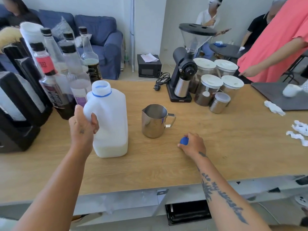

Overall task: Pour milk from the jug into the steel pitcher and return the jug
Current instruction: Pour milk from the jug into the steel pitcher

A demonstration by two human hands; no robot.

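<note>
Wooden counter (150, 172), sofa (100, 39) well behind pitcher (154, 120), left hand (82, 129) gripping jug (110, 124) left of it, right hand (193, 144) pinching blue cap (184, 140) right of it

Bare tabletop (150, 167) spans the lower centre of the frame. Syrup bottles (55, 77) crowd the upper left. A coffee grinder (185, 77) and lidded jars (215, 84) block the upper right.

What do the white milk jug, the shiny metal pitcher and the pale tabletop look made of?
The white milk jug looks like semi-translucent matte plastic; the milk level shows through near its base. The shiny metal pitcher is polished, probably stainless steel; its wall shows mirror-like reflections. The pale tabletop shows matte light wood grain; solid wood or laminate, cannot tell.
</note>
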